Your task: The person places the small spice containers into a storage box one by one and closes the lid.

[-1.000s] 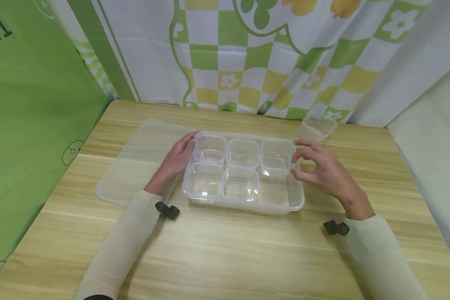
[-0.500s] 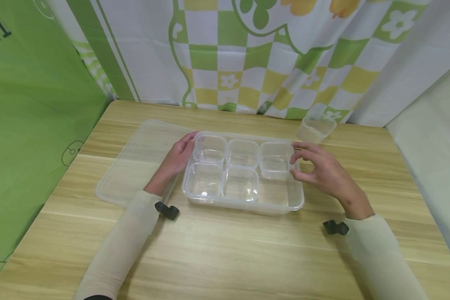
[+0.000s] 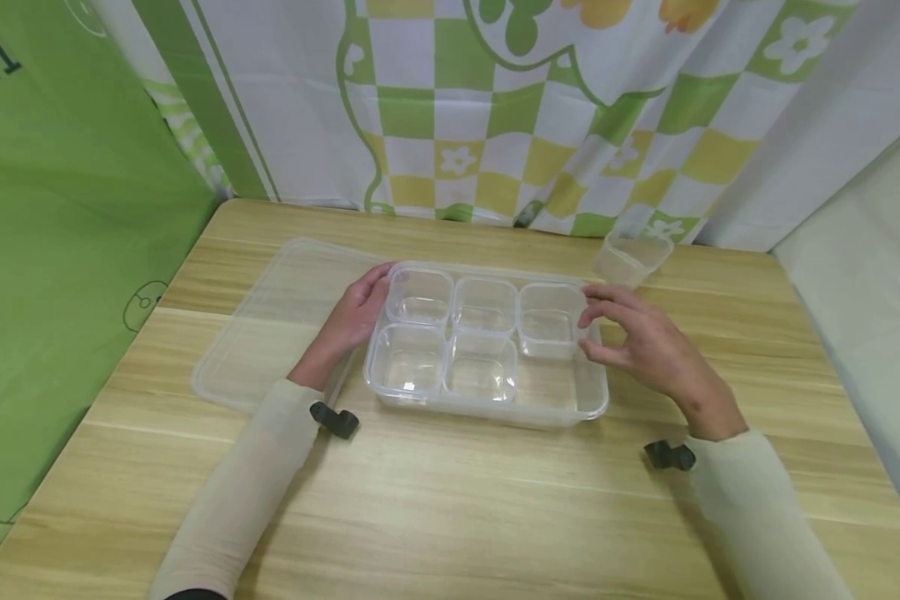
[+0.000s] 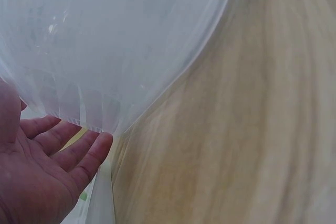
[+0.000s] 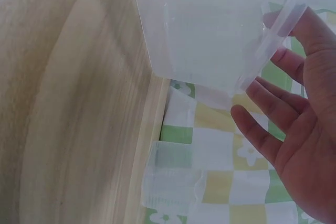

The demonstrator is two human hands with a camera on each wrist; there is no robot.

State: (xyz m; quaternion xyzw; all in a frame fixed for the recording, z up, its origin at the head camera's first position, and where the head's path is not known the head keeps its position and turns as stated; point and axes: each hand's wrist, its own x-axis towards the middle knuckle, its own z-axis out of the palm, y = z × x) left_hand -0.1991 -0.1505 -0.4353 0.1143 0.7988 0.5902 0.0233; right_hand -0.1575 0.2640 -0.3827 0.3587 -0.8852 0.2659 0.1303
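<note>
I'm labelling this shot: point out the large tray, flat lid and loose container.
Large tray (image 3: 547,387), head view: its bare floor.
Flat lid (image 3: 270,325), head view: its broad face.
Loose container (image 3: 621,265), head view: its wall facing the person.

We see glossy clear plastic in the rectangular storage box (image 3: 547,387) and square inner cups (image 3: 482,371), hazier plastic in the flat lid (image 3: 251,333), smooth wood-grained bench (image 3: 450,517), matt cloth curtain (image 3: 461,112).

From my station I saw a clear, rectangular plastic box (image 3: 487,408) sitting open on the wooden table (image 3: 465,508). Inside it stood five small clear cups (image 3: 482,368): three along the far side, two nearer, the box's floor showing at near right.
</note>
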